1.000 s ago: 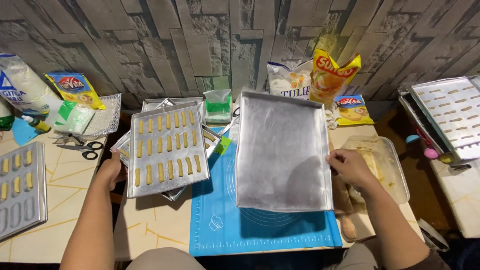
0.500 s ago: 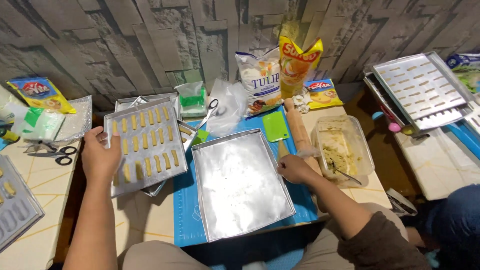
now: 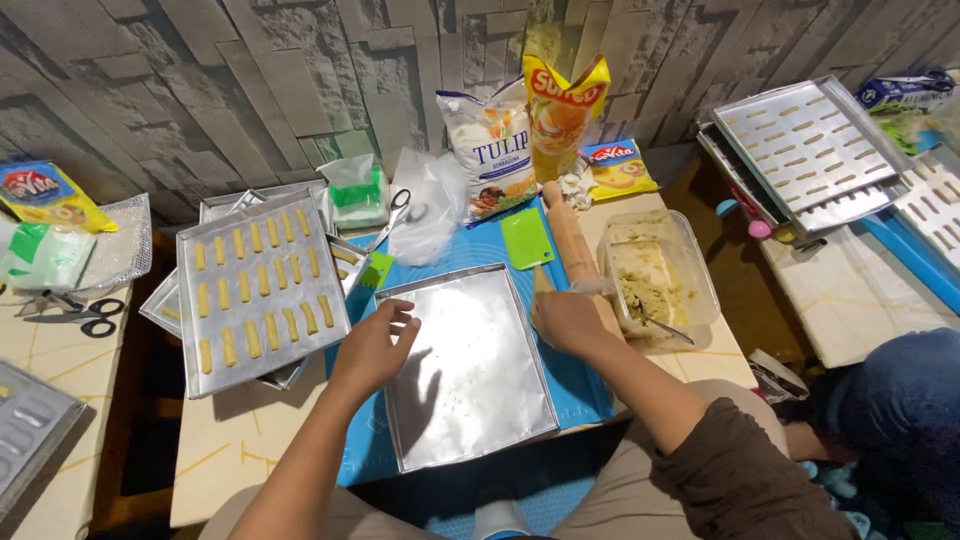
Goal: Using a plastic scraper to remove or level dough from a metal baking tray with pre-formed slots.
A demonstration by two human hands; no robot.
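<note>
An empty shiny metal tray (image 3: 470,375) lies flat on a blue mat (image 3: 585,385) in front of me. My left hand (image 3: 375,345) rests on the tray's upper left rim with its fingers apart and holds nothing. My right hand (image 3: 565,320) sits at the tray's right rim with its fingers curled on the edge, right beside the lower end of a wooden rolling pin (image 3: 570,235). Left of my left hand, a second metal tray (image 3: 260,290) carries rows of small yellow dough sticks and sits on top of other trays.
A clear plastic tub of dough with a spoon (image 3: 655,275) stands right of the rolling pin. A green scraper (image 3: 527,238), scissors (image 3: 395,212), a flour bag (image 3: 490,150) and a yellow pouch (image 3: 560,105) stand behind. More filled trays (image 3: 800,150) lie at the right, by a person in blue (image 3: 890,400).
The empty tray has been brought down flat onto the blue mat. My left hand left the filled tray and moved right onto the empty tray's left rim.
</note>
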